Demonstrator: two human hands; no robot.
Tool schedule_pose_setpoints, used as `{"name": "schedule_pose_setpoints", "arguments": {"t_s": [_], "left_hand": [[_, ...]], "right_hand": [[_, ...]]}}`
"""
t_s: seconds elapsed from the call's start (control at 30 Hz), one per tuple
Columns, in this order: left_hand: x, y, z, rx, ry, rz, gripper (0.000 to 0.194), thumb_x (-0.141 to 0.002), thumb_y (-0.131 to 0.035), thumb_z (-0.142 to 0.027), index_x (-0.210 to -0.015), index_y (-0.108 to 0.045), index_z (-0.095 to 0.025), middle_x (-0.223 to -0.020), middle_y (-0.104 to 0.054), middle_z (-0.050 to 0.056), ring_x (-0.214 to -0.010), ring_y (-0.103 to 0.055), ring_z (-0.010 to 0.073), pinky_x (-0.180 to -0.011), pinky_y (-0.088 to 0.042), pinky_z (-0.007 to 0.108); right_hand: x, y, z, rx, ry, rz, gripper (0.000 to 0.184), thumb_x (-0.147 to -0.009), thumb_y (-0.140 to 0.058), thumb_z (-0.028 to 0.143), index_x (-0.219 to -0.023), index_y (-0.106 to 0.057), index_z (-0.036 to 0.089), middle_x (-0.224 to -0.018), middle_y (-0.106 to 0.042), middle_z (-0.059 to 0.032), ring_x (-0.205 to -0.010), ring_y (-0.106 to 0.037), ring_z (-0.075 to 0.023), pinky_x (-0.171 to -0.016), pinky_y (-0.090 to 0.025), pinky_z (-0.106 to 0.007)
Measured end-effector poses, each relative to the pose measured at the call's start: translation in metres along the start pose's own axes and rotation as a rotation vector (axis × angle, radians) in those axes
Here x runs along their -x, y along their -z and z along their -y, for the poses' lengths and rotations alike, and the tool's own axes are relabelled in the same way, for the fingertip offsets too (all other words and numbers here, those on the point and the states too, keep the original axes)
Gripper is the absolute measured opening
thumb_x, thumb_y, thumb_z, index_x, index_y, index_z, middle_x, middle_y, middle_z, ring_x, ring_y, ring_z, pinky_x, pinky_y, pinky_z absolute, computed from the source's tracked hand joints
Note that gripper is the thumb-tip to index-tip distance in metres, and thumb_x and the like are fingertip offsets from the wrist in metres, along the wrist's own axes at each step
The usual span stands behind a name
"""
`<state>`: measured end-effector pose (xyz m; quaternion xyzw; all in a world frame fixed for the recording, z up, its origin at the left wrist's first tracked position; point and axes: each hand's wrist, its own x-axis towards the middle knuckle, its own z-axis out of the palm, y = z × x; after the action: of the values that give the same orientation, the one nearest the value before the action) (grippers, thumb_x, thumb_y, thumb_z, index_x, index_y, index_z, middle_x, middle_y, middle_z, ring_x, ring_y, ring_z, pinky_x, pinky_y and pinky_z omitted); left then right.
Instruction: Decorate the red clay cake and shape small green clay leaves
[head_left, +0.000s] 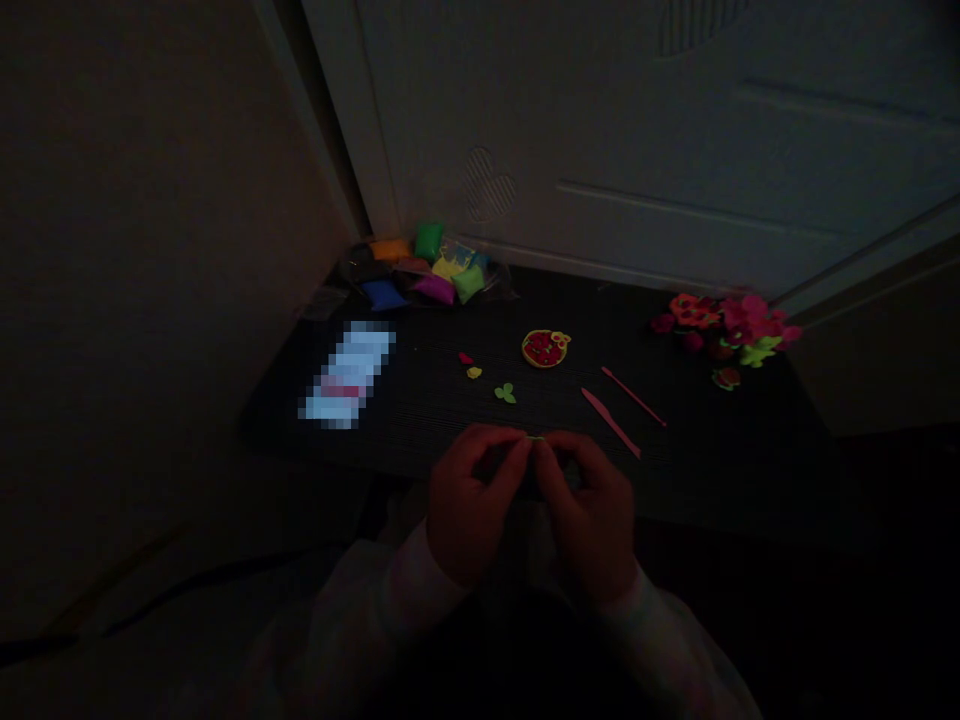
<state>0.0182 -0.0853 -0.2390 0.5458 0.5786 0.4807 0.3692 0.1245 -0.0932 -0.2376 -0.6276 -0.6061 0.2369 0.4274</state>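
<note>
Both my left hand [474, 500] and my right hand [589, 510] are closed in a pinch at the table's front edge, fingertips meeting. Between them they hold a small piece of light green clay [534, 438], mostly hidden by the fingers. Just beyond lies a green three-leaf clay piece [505, 393]. Past it are a small red bit [466, 358] and a yellow bit [474, 373]. A round yellow-rimmed clay basket [546, 348] with red pieces inside sits farther back. To the right lie a pink clay knife [611, 423] and a thin pink stick tool [634, 396].
Bags of coloured clay [427, 270] are heaped at the back left of the dark table [420, 420]. A lit, blurred phone-like screen [349, 375] lies at the left. Clay flowers [727, 325] stand at the back right. A white panel [600, 130] rises behind the table.
</note>
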Motion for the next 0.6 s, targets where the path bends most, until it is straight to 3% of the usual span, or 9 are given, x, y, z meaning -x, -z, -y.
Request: {"name": "schedule_pose_setpoints", "arguments": {"t_s": [0.6], "left_hand": [[-0.0012, 0.0003, -0.0005, 0.057, 0.098, 0.038, 0.009, -0.072, -0.056, -0.024, -0.075, -0.062, -0.018, -0.073, -0.063, 0.0, -0.067, -0.058, 0.0116, -0.062, -0.045, 0.022]], "right_hand": [[0.0005, 0.0004, -0.0024, -0.059, 0.031, 0.059, 0.007, -0.077, -0.05, 0.024, -0.078, -0.056, 0.019, -0.07, -0.059, 0.0008, -0.066, -0.054, -0.0114, -0.061, -0.043, -0.025]]}}
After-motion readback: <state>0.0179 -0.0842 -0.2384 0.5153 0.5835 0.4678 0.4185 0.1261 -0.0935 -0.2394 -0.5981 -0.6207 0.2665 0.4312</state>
